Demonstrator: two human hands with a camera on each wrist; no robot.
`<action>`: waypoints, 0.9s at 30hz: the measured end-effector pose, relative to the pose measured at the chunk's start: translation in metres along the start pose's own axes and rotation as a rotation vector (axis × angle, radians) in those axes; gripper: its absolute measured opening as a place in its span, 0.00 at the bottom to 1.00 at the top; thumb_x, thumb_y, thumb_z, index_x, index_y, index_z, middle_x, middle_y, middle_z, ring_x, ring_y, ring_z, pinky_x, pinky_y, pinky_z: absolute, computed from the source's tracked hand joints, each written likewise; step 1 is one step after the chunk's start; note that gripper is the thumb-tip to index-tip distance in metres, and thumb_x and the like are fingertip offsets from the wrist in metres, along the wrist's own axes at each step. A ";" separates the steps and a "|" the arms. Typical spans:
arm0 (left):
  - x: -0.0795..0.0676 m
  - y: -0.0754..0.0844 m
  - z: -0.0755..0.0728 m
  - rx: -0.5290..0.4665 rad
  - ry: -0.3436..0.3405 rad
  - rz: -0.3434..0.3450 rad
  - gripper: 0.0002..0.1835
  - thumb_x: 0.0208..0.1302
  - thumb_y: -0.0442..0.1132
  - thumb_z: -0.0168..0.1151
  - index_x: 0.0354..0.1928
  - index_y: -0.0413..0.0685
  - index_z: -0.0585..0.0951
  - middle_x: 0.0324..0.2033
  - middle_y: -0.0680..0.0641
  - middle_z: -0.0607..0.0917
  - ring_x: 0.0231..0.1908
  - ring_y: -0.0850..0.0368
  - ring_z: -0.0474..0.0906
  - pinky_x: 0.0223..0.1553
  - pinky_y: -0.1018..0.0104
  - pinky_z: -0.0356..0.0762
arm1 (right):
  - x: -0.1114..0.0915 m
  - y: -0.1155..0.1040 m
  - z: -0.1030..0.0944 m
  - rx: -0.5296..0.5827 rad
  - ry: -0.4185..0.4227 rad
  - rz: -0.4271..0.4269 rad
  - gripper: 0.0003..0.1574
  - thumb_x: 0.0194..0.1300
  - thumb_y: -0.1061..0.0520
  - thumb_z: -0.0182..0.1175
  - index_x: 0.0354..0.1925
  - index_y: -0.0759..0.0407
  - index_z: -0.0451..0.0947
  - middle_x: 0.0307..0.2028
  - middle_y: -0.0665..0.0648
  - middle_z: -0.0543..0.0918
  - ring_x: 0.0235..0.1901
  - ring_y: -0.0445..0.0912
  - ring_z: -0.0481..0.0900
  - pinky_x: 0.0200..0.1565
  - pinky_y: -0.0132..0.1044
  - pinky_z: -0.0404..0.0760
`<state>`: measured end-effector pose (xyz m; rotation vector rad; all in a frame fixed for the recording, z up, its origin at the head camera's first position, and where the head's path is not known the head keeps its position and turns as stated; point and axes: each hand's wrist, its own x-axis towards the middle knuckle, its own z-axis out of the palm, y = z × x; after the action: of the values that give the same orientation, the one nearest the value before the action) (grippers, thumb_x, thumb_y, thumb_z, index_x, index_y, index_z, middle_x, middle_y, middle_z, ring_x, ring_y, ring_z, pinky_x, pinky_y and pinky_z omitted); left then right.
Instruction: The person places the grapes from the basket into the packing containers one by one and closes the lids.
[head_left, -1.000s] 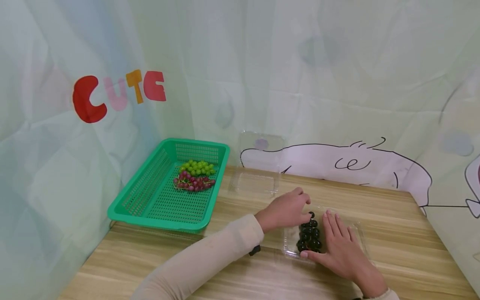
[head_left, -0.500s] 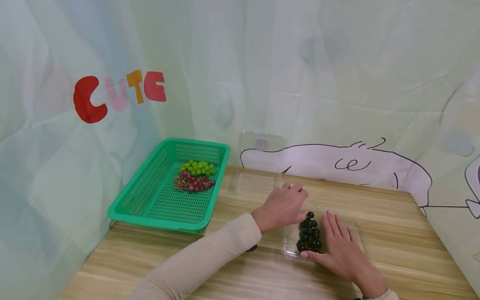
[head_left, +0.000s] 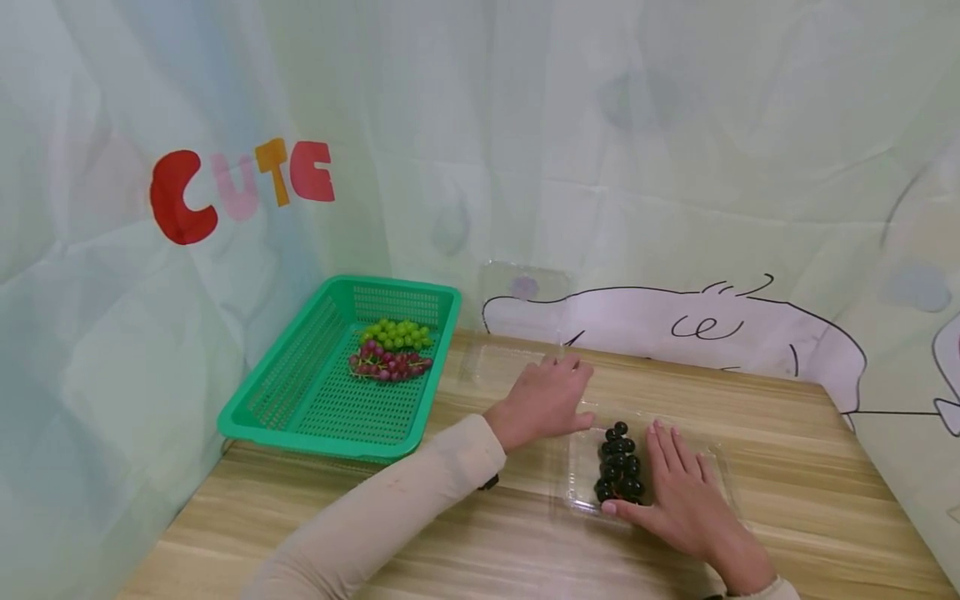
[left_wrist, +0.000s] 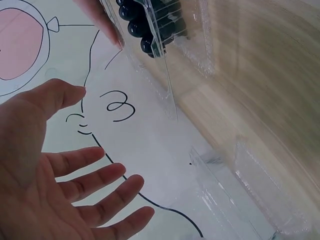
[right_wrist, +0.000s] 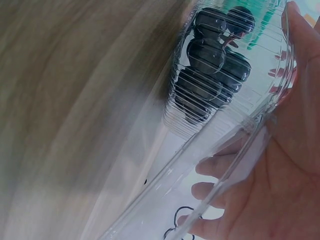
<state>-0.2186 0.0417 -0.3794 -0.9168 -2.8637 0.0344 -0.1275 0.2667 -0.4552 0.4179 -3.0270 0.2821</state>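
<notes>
A bunch of black grapes (head_left: 618,467) lies in a clear plastic box (head_left: 581,492) on the wooden table. My right hand (head_left: 686,496) rests over the right part of this box, fingers extended, thumb at its near edge beside the grapes. In the right wrist view the grapes (right_wrist: 207,60) show through the ribbed box wall, and the palm (right_wrist: 295,175) lies along the box's edge. My left hand (head_left: 543,400) hovers left of the box holding nothing. The left wrist view shows the left fingers (left_wrist: 107,205) spread and relaxed, apart from the box.
A green plastic basket (head_left: 330,442) stands at the left with green grapes (head_left: 397,335) and red grapes (head_left: 388,364) in it. Behind my left hand, a second clear box stands with its lid (head_left: 525,287) raised against the printed backdrop. The table (head_left: 510,550) continues in front and at right.
My left hand has moved left, away from the black grapes' top end, uncovering the box's left edge. My right hand has stayed in place.
</notes>
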 end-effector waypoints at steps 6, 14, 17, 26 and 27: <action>-0.003 -0.009 -0.005 0.003 0.028 -0.011 0.36 0.65 0.65 0.61 0.65 0.48 0.74 0.62 0.47 0.77 0.52 0.50 0.80 0.46 0.55 0.85 | 0.000 -0.001 -0.001 -0.001 -0.001 0.002 0.79 0.53 0.15 0.59 0.78 0.71 0.48 0.77 0.71 0.52 0.76 0.68 0.51 0.66 0.76 0.56; -0.007 -0.023 -0.013 0.007 0.042 -0.040 0.39 0.64 0.68 0.60 0.66 0.48 0.75 0.58 0.47 0.78 0.50 0.50 0.81 0.44 0.55 0.86 | -0.001 -0.001 -0.002 0.008 -0.018 0.008 0.79 0.54 0.16 0.59 0.78 0.70 0.46 0.78 0.71 0.51 0.76 0.68 0.49 0.66 0.76 0.54; -0.009 -0.029 -0.015 0.015 0.050 -0.056 0.41 0.62 0.70 0.59 0.67 0.48 0.74 0.58 0.47 0.78 0.50 0.48 0.80 0.42 0.55 0.86 | -0.001 -0.001 -0.002 0.010 -0.021 0.007 0.79 0.54 0.16 0.59 0.78 0.70 0.46 0.78 0.71 0.50 0.76 0.69 0.49 0.66 0.76 0.55; -0.020 -0.046 -0.019 0.070 0.054 -0.117 0.48 0.58 0.77 0.58 0.73 0.56 0.68 0.66 0.48 0.74 0.59 0.43 0.75 0.52 0.43 0.80 | -0.001 -0.001 -0.001 0.012 -0.006 0.000 0.79 0.54 0.16 0.60 0.78 0.71 0.47 0.78 0.72 0.51 0.76 0.69 0.50 0.66 0.75 0.55; -0.021 -0.047 -0.019 0.071 0.050 -0.126 0.49 0.57 0.77 0.57 0.73 0.56 0.68 0.66 0.48 0.74 0.60 0.43 0.74 0.54 0.42 0.79 | -0.001 -0.001 0.000 0.014 -0.005 0.000 0.79 0.54 0.16 0.60 0.78 0.71 0.47 0.78 0.72 0.51 0.76 0.69 0.49 0.66 0.75 0.55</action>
<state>-0.2267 -0.0093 -0.3596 -0.7122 -2.8474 0.0986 -0.1261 0.2658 -0.4546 0.4209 -3.0318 0.3033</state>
